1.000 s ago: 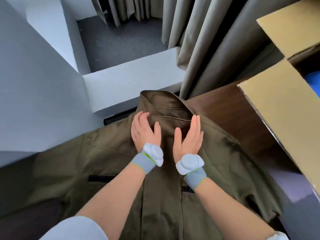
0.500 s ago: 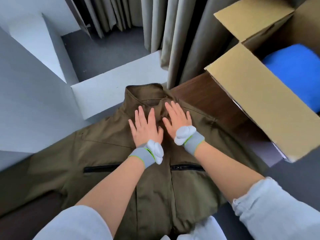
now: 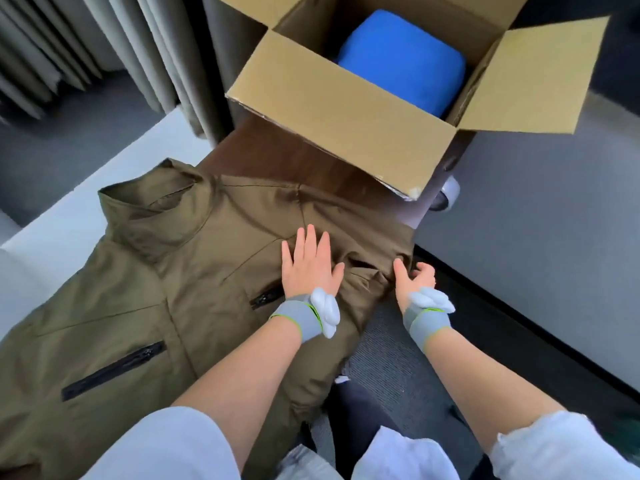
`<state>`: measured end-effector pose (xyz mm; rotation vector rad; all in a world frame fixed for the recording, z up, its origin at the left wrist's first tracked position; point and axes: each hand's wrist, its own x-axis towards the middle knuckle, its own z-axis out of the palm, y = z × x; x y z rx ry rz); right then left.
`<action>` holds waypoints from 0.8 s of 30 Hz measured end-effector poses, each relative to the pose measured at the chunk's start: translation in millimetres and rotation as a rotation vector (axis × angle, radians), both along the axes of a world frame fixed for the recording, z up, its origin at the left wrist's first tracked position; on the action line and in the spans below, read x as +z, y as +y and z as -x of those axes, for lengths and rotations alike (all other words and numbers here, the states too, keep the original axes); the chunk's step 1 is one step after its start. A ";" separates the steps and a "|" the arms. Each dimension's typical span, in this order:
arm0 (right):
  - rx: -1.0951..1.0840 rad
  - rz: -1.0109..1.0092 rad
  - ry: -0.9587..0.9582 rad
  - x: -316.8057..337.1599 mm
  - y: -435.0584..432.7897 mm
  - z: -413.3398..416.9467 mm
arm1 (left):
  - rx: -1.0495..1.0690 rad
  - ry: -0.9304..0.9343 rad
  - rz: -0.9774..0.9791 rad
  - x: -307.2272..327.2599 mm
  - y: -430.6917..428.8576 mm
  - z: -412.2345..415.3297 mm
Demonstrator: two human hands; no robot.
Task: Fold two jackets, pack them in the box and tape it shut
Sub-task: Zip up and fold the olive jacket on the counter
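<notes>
One olive jacket [image 3: 166, 271] lies unfolded under our spread left hand [image 3: 308, 265], its edge pinched by our right hand [image 3: 414, 278], the blue jacket [image 3: 401, 60] already in the box [image 3: 339, 112] beyond them, taping undone.

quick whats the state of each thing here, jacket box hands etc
olive jacket: spread flat, front up, not yet folded
pocket zips: closed
box: open, flaps out
blue folded garment: inside the box
tape roll: beside the box, partly hidden
left hand: flat, pressing the jacket
right hand: fingers curled, gripping the jacket's edge
</notes>
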<state>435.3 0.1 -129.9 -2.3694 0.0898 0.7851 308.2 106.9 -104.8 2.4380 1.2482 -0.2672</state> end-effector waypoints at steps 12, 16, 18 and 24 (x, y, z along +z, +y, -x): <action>-0.700 -0.611 1.013 -38.2 -3.3 -36.2 | 0.058 0.282 -0.039 -8.8 -5.3 -49.7; -0.917 -0.961 0.952 -8.7 -1.3 -74.0 | 0.125 0.292 -0.018 -6.3 -9.0 -68.9; -0.945 -1.091 0.954 15.6 -1.8 -80.7 | 0.151 0.292 0.031 -2.9 -10.3 -75.5; -0.677 -1.141 0.943 67.6 3.8 -60.7 | 0.212 0.114 0.188 4.3 -1.0 -70.3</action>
